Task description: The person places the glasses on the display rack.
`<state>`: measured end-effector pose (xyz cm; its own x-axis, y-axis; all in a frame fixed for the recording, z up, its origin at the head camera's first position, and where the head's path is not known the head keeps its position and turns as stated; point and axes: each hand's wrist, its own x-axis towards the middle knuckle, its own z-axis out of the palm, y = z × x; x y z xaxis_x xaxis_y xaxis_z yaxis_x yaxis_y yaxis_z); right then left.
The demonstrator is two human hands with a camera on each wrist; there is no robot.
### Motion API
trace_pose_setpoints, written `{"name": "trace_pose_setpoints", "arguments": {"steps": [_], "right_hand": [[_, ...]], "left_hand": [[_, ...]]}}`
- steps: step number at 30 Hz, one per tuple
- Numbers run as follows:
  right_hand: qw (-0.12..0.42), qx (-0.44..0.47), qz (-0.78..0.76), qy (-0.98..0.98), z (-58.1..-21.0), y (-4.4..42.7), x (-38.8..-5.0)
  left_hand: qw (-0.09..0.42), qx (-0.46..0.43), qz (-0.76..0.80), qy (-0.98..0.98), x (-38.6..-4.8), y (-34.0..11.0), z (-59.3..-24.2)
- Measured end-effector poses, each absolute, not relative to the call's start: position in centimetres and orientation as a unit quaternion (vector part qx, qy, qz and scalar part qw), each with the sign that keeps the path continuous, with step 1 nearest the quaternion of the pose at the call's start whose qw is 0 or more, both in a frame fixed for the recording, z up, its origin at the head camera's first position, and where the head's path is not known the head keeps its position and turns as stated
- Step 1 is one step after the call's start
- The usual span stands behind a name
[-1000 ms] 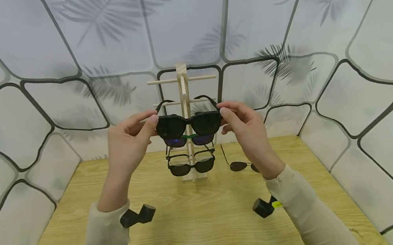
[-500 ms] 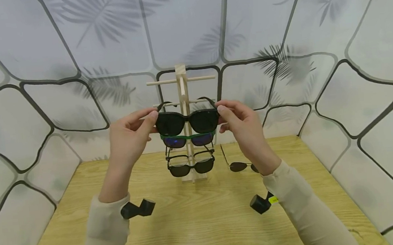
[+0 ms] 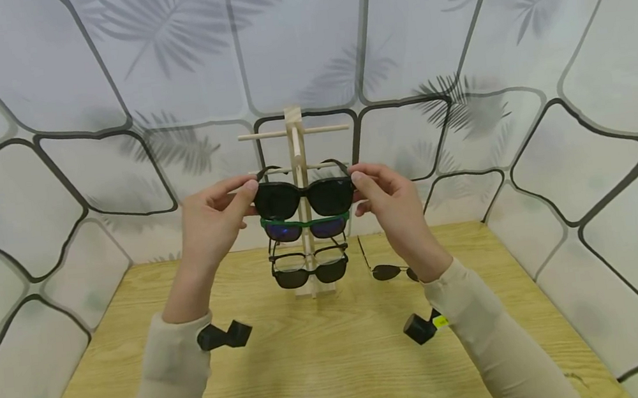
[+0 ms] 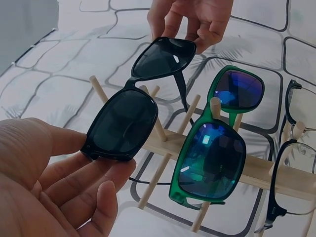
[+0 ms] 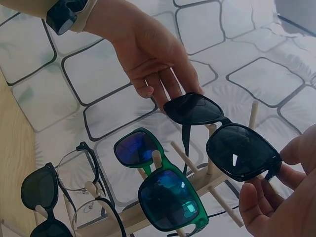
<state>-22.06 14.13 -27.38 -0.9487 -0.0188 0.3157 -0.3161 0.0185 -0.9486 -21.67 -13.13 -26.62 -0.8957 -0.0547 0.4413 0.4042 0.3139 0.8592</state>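
Black sunglasses with dark lenses hang between my two hands at the wooden eyewear stand, their temples pointing back past its post. My left hand pinches the frame's left corner between thumb and fingers; my right hand pinches the right corner. Just below sits a green-framed pair of mirrored sunglasses on its pegs. Clear-lensed glasses and another dark pair of sunglasses are lower on the stand. Whether the held pair touches a peg, I cannot tell.
Thin-framed sunglasses lie on the wooden table right of the stand, partly hidden by my right wrist. A bare crossbar tops the stand. Patterned panels enclose the back and sides.
Both hands have raised the black sunglasses slightly over the last second, showing more of the green frame beneath. Little moves in the last half second; the grips stay the same.
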Motion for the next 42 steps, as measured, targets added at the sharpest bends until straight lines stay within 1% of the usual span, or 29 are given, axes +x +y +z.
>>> {"name": "trace_pose_setpoints", "arguments": {"steps": [22, 42], "right_hand": [[0.116, 0.12, 0.689, -0.705, -27.6, 13.7, -23.3], [0.117, 0.125, 0.685, -0.708, -27.8, 13.8, -23.4]], "left_hand": [[0.18, -0.105, -0.576, -0.791, -22.8, -13.3, -26.5], [0.194, -0.103, -0.583, -0.782, -23.0, -13.1, -26.8]]}}
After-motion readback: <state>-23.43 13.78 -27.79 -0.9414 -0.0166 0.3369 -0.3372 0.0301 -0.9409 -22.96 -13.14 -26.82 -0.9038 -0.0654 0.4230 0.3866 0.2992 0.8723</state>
